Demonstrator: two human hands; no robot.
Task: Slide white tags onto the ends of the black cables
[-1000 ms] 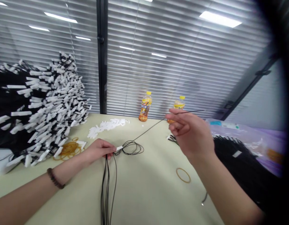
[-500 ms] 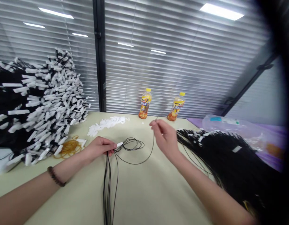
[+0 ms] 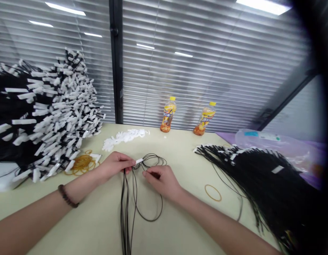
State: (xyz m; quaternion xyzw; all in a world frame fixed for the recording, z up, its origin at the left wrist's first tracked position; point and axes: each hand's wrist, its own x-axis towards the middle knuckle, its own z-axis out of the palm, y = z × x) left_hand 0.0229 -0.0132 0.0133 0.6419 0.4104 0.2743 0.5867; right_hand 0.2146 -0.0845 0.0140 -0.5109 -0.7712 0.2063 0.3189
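A bundle of thin black cords (image 3: 125,212) is pinched in my left hand (image 3: 118,165), and its long strands hang down over the table towards me. A small white tag (image 3: 139,161) sits at the left fingertips, with cord loops (image 3: 156,158) spreading to the right of it. Close by on the right, my right hand (image 3: 164,180) is closed in a pinch on a single black cord, which bows down in a wide loop (image 3: 153,220) below it. The cord's tip is hidden by the fingers.
Black cords with white tags are heaped at left (image 3: 65,106); more black cords (image 3: 272,180) lie at right. Yellow rubber bands (image 3: 83,163), white tags (image 3: 124,137), two drink bottles (image 3: 168,115) and a single rubber band (image 3: 213,193) are on the table (image 3: 187,226).
My right hand has come down and left, bringing the cord end close to the white tag. The cord's loop now hangs lower. My left hand keeps its hold.
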